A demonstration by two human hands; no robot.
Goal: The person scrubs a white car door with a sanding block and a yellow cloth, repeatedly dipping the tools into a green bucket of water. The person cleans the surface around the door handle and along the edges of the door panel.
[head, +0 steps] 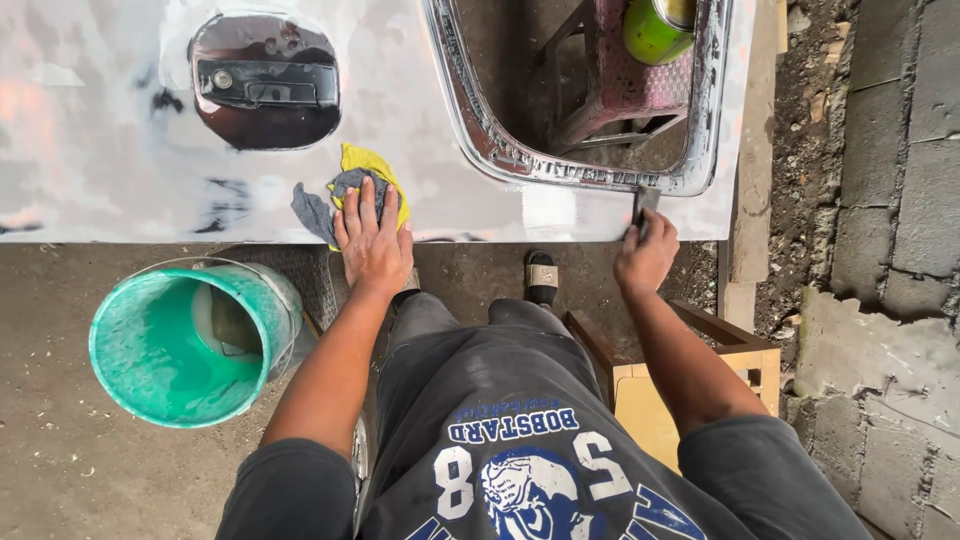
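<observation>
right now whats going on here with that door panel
A person leans over a grey car door panel lying flat. The left hand presses a yellow and grey rag onto the panel near its front edge. The right hand holds a small dark block against the chrome window frame. A green bucket sits on the ground beside the left arm.

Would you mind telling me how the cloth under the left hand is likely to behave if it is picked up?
The cloth looks floppy: it lies crumpled under the left hand. It is probably light, and it may slide easily on the glossy panel.
</observation>
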